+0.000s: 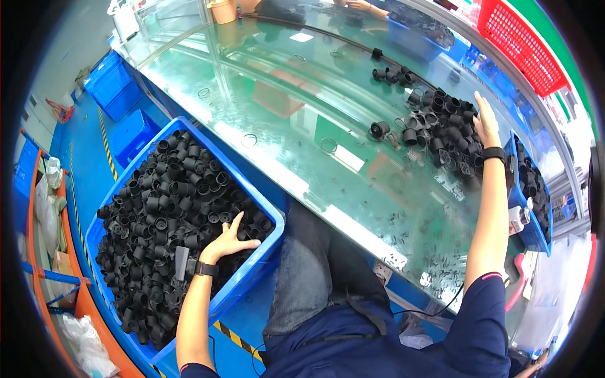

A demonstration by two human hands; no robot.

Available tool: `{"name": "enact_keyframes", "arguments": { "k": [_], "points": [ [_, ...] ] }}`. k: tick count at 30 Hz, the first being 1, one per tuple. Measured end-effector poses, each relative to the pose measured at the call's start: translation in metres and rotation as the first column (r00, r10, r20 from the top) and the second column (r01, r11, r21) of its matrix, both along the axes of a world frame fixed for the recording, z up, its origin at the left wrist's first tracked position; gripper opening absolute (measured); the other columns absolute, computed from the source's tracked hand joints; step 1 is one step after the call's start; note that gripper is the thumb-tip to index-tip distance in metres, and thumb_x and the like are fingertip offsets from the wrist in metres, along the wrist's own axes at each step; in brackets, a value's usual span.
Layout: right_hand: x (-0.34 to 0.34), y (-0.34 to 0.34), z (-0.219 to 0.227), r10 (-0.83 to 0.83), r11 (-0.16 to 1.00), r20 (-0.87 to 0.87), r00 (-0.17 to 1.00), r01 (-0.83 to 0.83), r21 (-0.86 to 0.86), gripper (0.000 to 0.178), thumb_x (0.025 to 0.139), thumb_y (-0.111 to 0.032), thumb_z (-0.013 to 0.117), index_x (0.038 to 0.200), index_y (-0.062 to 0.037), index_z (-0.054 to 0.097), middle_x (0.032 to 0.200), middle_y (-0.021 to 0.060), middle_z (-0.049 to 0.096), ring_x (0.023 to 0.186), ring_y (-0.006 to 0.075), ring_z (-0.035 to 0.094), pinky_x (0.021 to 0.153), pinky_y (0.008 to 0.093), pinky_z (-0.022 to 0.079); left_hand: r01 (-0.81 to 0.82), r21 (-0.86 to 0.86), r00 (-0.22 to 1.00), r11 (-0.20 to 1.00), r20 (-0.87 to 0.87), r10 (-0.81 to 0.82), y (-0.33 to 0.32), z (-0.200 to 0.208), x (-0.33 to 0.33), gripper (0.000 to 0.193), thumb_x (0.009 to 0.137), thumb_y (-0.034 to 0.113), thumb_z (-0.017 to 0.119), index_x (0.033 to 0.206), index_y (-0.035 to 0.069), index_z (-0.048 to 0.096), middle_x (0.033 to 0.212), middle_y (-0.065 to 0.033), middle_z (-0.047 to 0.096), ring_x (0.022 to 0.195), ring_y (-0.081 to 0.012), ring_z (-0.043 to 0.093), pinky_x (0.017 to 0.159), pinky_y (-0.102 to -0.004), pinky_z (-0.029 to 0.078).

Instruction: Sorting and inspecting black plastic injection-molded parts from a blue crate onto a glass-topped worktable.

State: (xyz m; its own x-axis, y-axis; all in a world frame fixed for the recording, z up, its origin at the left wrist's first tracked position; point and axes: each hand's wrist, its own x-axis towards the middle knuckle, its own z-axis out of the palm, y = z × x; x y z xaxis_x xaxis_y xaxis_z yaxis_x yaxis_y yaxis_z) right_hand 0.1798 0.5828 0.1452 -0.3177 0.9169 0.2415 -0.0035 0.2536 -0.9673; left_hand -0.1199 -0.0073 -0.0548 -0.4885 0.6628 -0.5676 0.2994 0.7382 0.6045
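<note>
Left hand [232, 242]: fingers spread, unclosed, over black caps [161, 208] heaped in a large blue bin [253, 272], near left. Right hand [486, 125]: fingers extended, uncurled, at the right edge of a pile of black caps [450, 129], far right on a shiny green table [277, 148]. Smaller blue bin [535, 240]: right of the pile, holding black parts [530, 183].

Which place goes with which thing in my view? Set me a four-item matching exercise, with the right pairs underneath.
Things
1. Left hand
2. Right hand
3. Red basket
4. Orange rack

Places
A. Upper right corner
B. Over the black parts in the big blue bin
C. Left of that bin
D. Beside the pile on the green tabletop

Pairs: 1-B; 2-D; 3-A; 4-C
</note>
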Motion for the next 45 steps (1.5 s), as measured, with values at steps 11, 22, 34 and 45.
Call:
{"name": "enact_keyframes", "arguments": {
  "k": [11, 22, 34, 45],
  "points": [
    [-0.011, -0.055, 0.018, -0.569, 0.727, 0.518, 0.639, 0.097, 0.679, 0.053, 0.078, -0.040, 0.064, 0.117, -0.0054, 0.057, 0.113, 0.0187, 0.057, 0.108, 0.0325, 0.052, 0.091, 0.0388, 0.042, 0.078, 0.099, 0.982, 0.992, -0.177, -0.060, 0.016, -0.003, 0.020, 0.085, 0.064, 0.017, 0.073, 0.138, 0.026, 0.032, 0.129, -0.0357, 0.028, 0.110, -0.0497, 0.048, 0.094, -0.0407, 0.045],
    [0.000, -0.289, -0.057, 0.167, 0.474, 0.811, 0.561, -0.766, 0.433, 0.037, 0.084, -0.030, 0.057, 0.118, -0.0142, 0.056, 0.120, 0.0127, 0.047, 0.116, 0.0306, 0.042, 0.104, 0.0539, 0.023, 0.061, 0.244, 0.970, 0.968, -0.245, 0.001, 0.015, -0.013, 0.013, 0.079, 0.058, 0.014, 0.075, 0.129, 0.022, 0.041, 0.113, -0.0262, 0.042, 0.100, -0.0438, 0.055, 0.090, -0.0409, 0.046],
    [-0.004, -0.209, -0.029, 0.096, 0.753, 0.499, 0.861, -0.390, 0.529, 0.018, 0.080, -0.016, 0.064, 0.093, -0.0030, 0.062, 0.088, 0.0091, 0.063, 0.079, 0.0204, 0.060, 0.073, 0.0297, 0.045, 0.037, 0.204, 0.962, 0.978, -0.272, 0.021, 0.009, -0.016, 0.017, 0.083, 0.061, 0.031, 0.079, 0.135, 0.027, 0.041, 0.117, -0.0278, 0.041, 0.108, -0.0449, 0.051, 0.094, -0.0413, 0.044],
    [0.050, -0.105, -0.017, -0.075, 0.927, 0.443, 0.894, -0.101, 0.361, 0.043, 0.085, -0.020, 0.061, 0.124, -0.0044, 0.052, 0.118, 0.0096, 0.056, 0.098, 0.0199, 0.059, 0.085, 0.0293, 0.045, 0.082, 0.149, 0.945, 0.985, -0.325, -0.030, 0.020, -0.014, 0.017, 0.073, 0.061, 0.034, 0.078, 0.126, 0.021, 0.049, 0.113, -0.0294, 0.040, 0.097, -0.0458, 0.056, 0.088, -0.0412, 0.048]
  ]
}}
